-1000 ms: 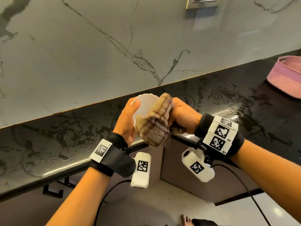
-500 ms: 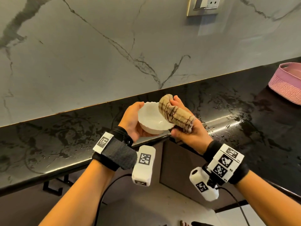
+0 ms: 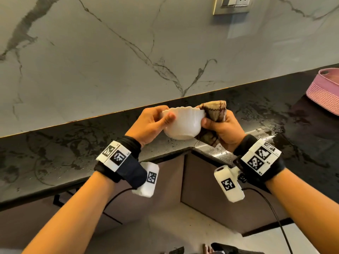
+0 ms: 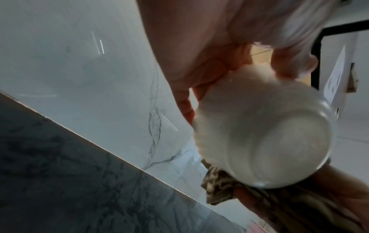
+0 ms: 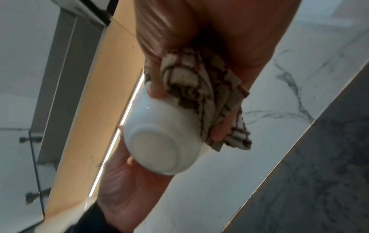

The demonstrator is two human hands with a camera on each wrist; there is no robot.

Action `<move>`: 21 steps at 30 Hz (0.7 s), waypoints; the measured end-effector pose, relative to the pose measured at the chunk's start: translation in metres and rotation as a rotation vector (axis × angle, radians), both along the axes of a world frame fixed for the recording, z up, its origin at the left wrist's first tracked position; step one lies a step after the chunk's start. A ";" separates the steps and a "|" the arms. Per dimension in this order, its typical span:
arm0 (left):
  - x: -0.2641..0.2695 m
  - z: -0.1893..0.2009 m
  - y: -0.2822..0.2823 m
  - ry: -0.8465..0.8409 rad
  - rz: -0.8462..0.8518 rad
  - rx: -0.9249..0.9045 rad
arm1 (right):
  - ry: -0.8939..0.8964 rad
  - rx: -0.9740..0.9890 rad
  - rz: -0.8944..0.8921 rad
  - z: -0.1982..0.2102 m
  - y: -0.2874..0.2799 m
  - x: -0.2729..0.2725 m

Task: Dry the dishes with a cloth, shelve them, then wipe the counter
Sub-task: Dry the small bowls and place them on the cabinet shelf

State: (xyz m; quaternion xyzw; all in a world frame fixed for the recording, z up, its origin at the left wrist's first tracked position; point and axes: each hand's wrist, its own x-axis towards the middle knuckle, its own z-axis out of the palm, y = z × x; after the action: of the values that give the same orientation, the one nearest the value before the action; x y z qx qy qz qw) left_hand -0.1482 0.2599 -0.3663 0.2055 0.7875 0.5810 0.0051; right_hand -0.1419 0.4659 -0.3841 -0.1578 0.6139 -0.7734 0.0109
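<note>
A small white bowl [image 3: 183,122] with a scalloped rim is held upright in the air above the counter's front edge. My left hand [image 3: 156,121] grips its left rim, thumb on the near side. My right hand [image 3: 218,125] grips a bunched beige checked cloth [image 3: 214,111] and presses it against the bowl's right side, thumb on the bowl. The left wrist view shows the bowl [image 4: 265,135] from below with the cloth [image 4: 217,186] beyond it. From the right wrist, the bowl's foot [image 5: 159,146] shows beside the cloth [image 5: 201,93].
The black stone counter [image 3: 73,153] is wet, with droplets near its inner corner. A pink woven basket [image 3: 324,88] sits at the far right. A marble backsplash [image 3: 110,52] rises behind, with a wall socket [image 3: 233,4] at the top.
The bowl has turned from tilted toward me to upright. My right hand with the cloth has moved from inside the bowl to its outer right side.
</note>
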 end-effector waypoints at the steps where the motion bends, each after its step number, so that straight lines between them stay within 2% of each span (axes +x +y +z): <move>1: 0.001 -0.001 -0.002 -0.022 -0.013 0.026 | -0.044 -0.013 -0.042 -0.002 -0.002 -0.002; 3: 0.007 -0.003 0.005 -0.102 0.029 0.034 | -0.092 0.019 -0.223 -0.006 -0.007 -0.007; 4: 0.008 -0.008 0.011 -0.142 0.102 0.025 | -0.052 0.051 -0.328 -0.004 -0.011 -0.007; 5: 0.010 -0.014 0.018 -0.191 0.188 0.020 | 0.038 0.092 -0.411 -0.003 -0.016 -0.005; 7: 0.011 -0.023 0.026 -0.301 0.326 0.104 | 0.380 0.314 -0.511 -0.005 -0.028 0.003; 9: 0.011 -0.024 0.027 -0.462 0.306 0.341 | 0.740 0.693 -0.438 -0.025 -0.040 0.016; 10: 0.012 -0.021 0.026 -0.581 0.240 0.459 | 0.819 0.866 -0.386 -0.038 -0.046 0.020; 11: 0.013 -0.020 0.024 -0.679 0.175 0.549 | 0.817 0.993 -0.360 -0.049 -0.051 0.024; 13: 0.016 -0.017 0.026 -0.660 0.138 0.579 | 0.779 1.064 -0.375 -0.061 -0.053 0.022; 15: 0.022 -0.012 0.029 -0.487 0.214 0.510 | 0.757 0.925 -0.399 -0.047 -0.052 0.014; 17: 0.027 -0.004 0.032 -0.323 0.264 0.438 | 0.671 0.678 -0.390 -0.022 -0.056 0.002; 19: 0.028 0.000 0.033 -0.178 0.233 0.370 | 0.441 0.315 -0.237 -0.001 -0.058 -0.012; 21: 0.029 0.003 0.035 0.014 0.206 0.226 | 0.184 -0.089 -0.045 0.014 -0.054 -0.025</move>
State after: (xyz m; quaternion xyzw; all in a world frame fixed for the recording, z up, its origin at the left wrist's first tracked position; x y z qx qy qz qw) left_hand -0.1191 0.2950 -0.3633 0.1269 0.7342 0.6618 -0.0829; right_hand -0.1667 0.4116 -0.3705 -0.2147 0.5808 -0.7821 -0.0701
